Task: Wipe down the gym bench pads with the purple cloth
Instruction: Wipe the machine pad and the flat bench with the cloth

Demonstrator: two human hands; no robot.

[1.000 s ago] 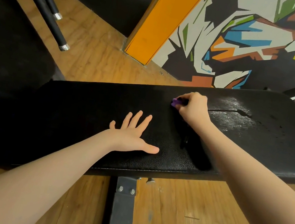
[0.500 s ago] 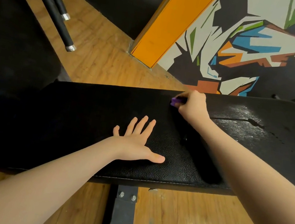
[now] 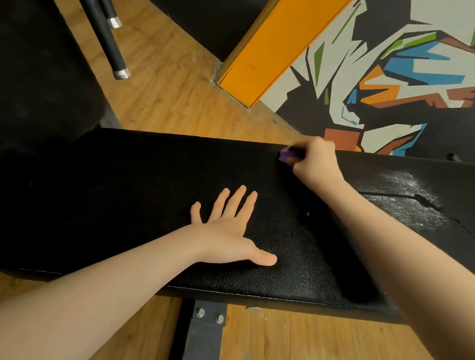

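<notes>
A long black bench pad [image 3: 139, 195] runs across the view, with a shiny patch and a seam on its right part. My right hand [image 3: 316, 161] grips the purple cloth [image 3: 286, 155] at the pad's far edge; only a small bit of cloth shows past the fingers. My left hand [image 3: 228, 235] lies flat on the pad's middle, fingers spread and straight.
The bench's steel frame [image 3: 202, 346] runs under the pad over a wooden floor [image 3: 166, 73]. Black bars with metal tips [image 3: 114, 62] hang at the far left. An orange post [image 3: 271, 44] and a painted wall [image 3: 421, 69] stand behind the bench. Dark padding [image 3: 11, 79] fills the left.
My right hand with the cloth has slid from the pad's surface up to its far edge. My left hand has stayed flat in place.
</notes>
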